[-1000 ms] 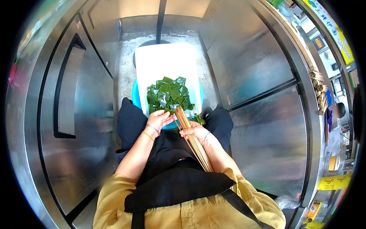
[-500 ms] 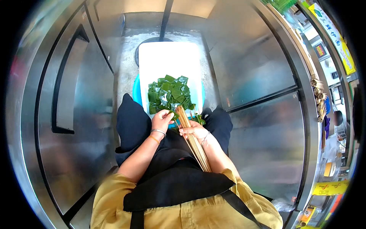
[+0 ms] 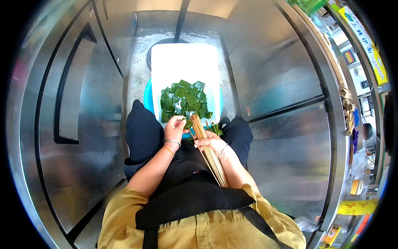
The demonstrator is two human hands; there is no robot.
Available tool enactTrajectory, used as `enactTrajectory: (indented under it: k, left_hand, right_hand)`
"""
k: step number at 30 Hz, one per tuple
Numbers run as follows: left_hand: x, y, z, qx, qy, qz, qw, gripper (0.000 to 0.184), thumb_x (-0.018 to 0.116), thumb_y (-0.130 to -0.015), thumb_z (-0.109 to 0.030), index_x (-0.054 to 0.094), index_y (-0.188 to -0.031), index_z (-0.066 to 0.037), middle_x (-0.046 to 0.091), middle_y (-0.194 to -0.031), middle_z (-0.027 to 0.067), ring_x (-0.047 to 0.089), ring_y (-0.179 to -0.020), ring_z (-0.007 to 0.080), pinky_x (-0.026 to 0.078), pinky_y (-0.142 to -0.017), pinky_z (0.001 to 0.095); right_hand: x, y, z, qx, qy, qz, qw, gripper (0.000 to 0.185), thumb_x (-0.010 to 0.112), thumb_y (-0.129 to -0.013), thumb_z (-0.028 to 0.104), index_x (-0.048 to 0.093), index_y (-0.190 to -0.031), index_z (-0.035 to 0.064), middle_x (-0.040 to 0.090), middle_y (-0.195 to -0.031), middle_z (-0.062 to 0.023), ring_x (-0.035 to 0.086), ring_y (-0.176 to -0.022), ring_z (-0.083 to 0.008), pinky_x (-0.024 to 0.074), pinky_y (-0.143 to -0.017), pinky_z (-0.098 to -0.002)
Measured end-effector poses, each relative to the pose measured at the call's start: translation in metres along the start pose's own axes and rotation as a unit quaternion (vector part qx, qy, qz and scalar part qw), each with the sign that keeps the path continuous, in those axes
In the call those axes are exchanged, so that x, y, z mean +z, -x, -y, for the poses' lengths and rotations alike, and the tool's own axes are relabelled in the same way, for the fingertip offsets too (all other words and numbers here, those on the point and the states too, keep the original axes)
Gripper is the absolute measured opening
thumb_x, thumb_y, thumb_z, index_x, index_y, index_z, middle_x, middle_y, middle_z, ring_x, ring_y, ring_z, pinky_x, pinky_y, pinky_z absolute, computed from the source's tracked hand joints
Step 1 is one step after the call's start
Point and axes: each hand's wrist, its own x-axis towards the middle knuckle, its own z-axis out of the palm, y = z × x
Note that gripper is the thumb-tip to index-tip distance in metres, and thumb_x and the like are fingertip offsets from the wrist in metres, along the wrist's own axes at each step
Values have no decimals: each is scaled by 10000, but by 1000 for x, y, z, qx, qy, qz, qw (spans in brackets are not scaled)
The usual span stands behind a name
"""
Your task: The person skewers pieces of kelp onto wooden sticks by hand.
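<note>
My left hand (image 3: 174,128) pinches a small dark-green kelp piece (image 3: 188,124) beside the tips of the skewers. My right hand (image 3: 212,143) is wrapped round a thick bundle of thin bamboo skewers (image 3: 215,162), which slants from the board's near edge down toward my apron. One skewer stands slightly apart on the bundle's left side, its tip near the kelp piece. More kelp (image 3: 215,129) shows just beyond my right hand, seemingly on skewers. A heap of glossy kelp squares (image 3: 186,99) lies on the near half of a white board (image 3: 184,62).
The board rests over a turquoise basin (image 3: 148,99) between my knees. Stainless steel cabinets stand close by, with a handled door (image 3: 70,99) on the left and panels (image 3: 290,162) on the right. Shelves with packages (image 3: 358,206) line the far right.
My left hand has shifted slightly left and up, its fingers turned a little. The kelp heap, the skewer bundle and my right hand stay almost where they were.
</note>
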Motion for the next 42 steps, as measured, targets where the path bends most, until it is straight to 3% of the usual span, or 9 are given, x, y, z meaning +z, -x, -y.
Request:
enactTrajectory:
  k: [6,13,18,28,31,33,38,42]
  left_hand:
    - [-2,-1,-6,-11,12,8,1000,75,578,-805,-46,587,-879,-38,567,-761,20,519,-597,74,485,-477,209]
    - [-9,-4,-2,-161,86,-22,983,102,623,-796,-143,629,-862,-65,576,-733,-10,502,-549,69,457,-467,196]
    - [-12,-1,-10,-278,176,24,944,132,630,-797,-157,614,-899,-76,611,-756,5,552,-560,80,474,-480,184]
    - [-8,10,-8,-289,167,28,942,173,667,-771,-191,596,-885,-81,611,-770,5,578,-630,84,480,-512,171]
    - [-8,18,-5,-299,153,68,940,184,664,-776,-193,588,-900,-81,612,-804,8,584,-652,93,485,-541,183]
    - [1,36,-1,-311,145,30,939,187,662,-778,-193,586,-910,-84,613,-802,6,585,-654,100,489,-561,200]
    - [7,39,-4,-246,151,40,957,176,657,-783,-161,575,-913,-74,582,-856,-2,559,-764,99,489,-645,254]
    - [6,35,-2,-227,87,39,969,149,654,-782,-149,568,-879,-74,577,-820,-7,553,-729,96,485,-615,246]
  right_hand:
    - [2,0,0,2,6,-3,1000,248,662,-714,35,511,-909,6,585,-723,-82,541,-540,-117,438,-495,-204]
    - [4,0,1,5,12,-6,1000,257,663,-707,24,508,-912,8,574,-710,-70,536,-533,-115,436,-492,-203]
    - [4,0,0,0,23,-12,1000,247,666,-697,17,508,-888,14,571,-696,-63,538,-533,-118,434,-486,-206]
    - [7,2,4,4,24,-16,1000,228,650,-711,11,514,-894,16,573,-694,-57,540,-537,-111,438,-495,-212]
    - [7,2,5,8,29,-18,999,224,639,-720,10,519,-909,10,571,-691,-54,536,-540,-110,434,-501,-212]
    - [0,-1,0,-16,3,-1,1000,208,636,-721,8,533,-902,7,571,-690,-53,531,-544,-109,426,-503,-210]
    - [-1,3,3,-8,21,-11,1000,243,647,-716,16,519,-921,2,565,-680,-46,532,-545,-114,425,-495,-217]
    - [7,11,10,-29,36,-55,997,283,651,-718,22,504,-959,-1,568,-696,-46,536,-550,-118,434,-503,-225]
